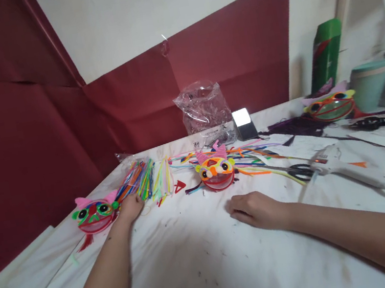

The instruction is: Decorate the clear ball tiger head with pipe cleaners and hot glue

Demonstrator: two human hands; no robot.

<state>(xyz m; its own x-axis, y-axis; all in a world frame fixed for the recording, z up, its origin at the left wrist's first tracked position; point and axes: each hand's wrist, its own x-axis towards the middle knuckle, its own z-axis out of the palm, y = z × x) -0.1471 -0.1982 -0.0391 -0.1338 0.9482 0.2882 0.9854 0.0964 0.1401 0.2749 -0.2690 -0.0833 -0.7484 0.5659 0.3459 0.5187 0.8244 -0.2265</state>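
My left hand (131,207) reaches forward to the near end of a bundle of coloured pipe cleaners (142,177) in a clear wrapper, its fingers curled against the strands. Just left of it lies a red round craft face (94,215) with pink ears and green-rimmed eyes. My right hand (252,209) rests palm down on the white table (205,256), fingers loosely bent, holding nothing. Ahead of it sits an orange craft face (216,169) with pink ears, loose pipe cleaners spread behind it.
Black-handled scissors (299,171) and a white glue gun (334,166) lie to the right. A crumpled clear bag (204,107) and a small shiny box (243,123) stand at the back. A third craft face (331,106), a green tube (328,54) and a teal cup (371,82) are far right.
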